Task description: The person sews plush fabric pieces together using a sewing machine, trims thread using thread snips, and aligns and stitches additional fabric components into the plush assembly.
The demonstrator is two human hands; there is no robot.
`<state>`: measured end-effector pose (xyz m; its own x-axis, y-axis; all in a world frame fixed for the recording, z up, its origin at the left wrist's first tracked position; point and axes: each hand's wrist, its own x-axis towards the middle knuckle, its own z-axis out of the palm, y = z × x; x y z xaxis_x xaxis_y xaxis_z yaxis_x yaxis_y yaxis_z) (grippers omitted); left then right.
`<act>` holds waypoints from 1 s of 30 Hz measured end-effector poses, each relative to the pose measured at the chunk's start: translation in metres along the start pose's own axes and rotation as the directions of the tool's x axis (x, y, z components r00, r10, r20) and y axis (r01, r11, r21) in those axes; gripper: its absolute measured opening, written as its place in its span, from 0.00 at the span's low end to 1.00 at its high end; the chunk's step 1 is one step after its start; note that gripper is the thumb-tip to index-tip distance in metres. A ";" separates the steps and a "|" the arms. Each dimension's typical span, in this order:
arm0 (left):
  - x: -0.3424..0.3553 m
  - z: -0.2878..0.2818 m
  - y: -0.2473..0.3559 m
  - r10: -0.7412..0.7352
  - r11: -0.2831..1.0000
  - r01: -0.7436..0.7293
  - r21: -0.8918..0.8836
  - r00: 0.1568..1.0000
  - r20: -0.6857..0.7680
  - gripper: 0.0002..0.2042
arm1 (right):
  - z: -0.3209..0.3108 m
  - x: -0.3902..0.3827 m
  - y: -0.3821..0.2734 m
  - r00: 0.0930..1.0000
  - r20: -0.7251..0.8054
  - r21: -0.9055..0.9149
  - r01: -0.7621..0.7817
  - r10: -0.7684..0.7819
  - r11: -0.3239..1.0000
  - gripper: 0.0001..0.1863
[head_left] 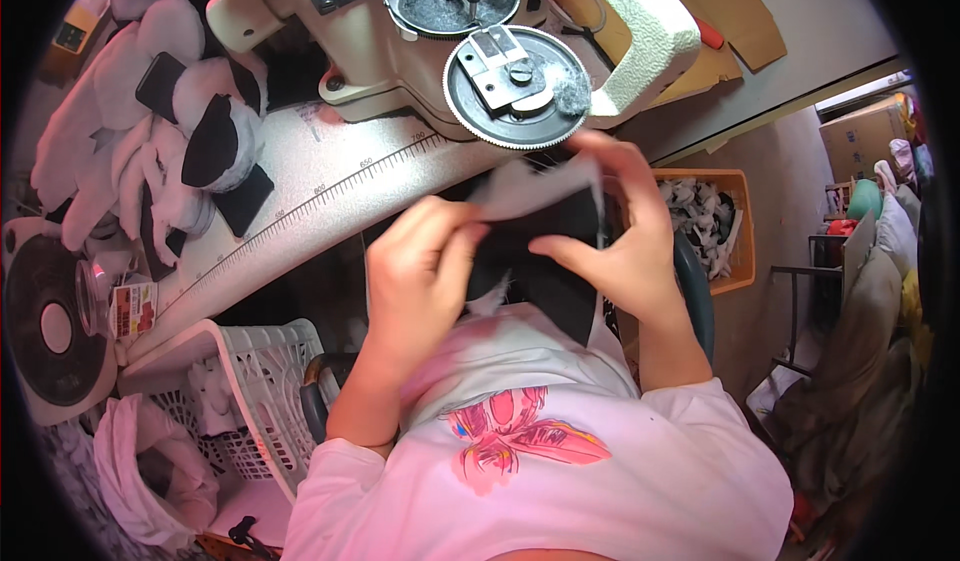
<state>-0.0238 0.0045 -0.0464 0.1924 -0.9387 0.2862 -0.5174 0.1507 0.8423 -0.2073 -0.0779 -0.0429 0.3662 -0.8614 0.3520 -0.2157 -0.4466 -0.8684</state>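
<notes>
A piece of plush fabric (545, 193), white and furry on one side and black on the other, hangs between my hands just below the sewing machine. My left hand (420, 261) pinches its left edge between thumb and fingers. My right hand (635, 231) curves around its right edge, thumb over the black face and blurred fingers reaching up by the machine's toothed disc (515, 89). Fluff clings to the disc, and a second disc (455, 6) sits behind it under the needle bar. More black material lies over my lap, partly hidden by my hands.
White and black plush pieces (150, 131) are heaped on the table's left (300, 176), whose edge bears a ruler scale. A white plastic basket (265, 391) stands at lower left near a round black device (55, 326). An orange crate (735, 231) of scraps stands right.
</notes>
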 end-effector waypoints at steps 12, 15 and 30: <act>0.003 -0.024 0.017 -0.307 0.899 0.343 -0.273 0.937 0.166 0.18 | -0.005 -0.002 -0.010 0.912 0.406 -0.044 -0.036 0.051 0.998 0.10; 0.015 -0.021 0.017 -0.492 0.709 0.518 -0.479 0.850 0.191 0.14 | -0.004 0.004 -0.007 0.922 0.385 0.001 -0.054 0.050 0.999 0.18; -0.004 -0.024 -0.004 0.196 0.977 -0.203 -0.062 0.976 -0.097 0.20 | 0.000 0.012 -0.046 0.774 0.608 0.627 -0.604 0.176 0.492 0.29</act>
<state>-0.0024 0.0151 -0.0399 0.1669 -0.8564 0.4887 -0.4930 0.3567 0.7935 -0.1928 -0.0679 0.0008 0.7959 -0.5983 -0.0922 0.2404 0.4522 -0.8589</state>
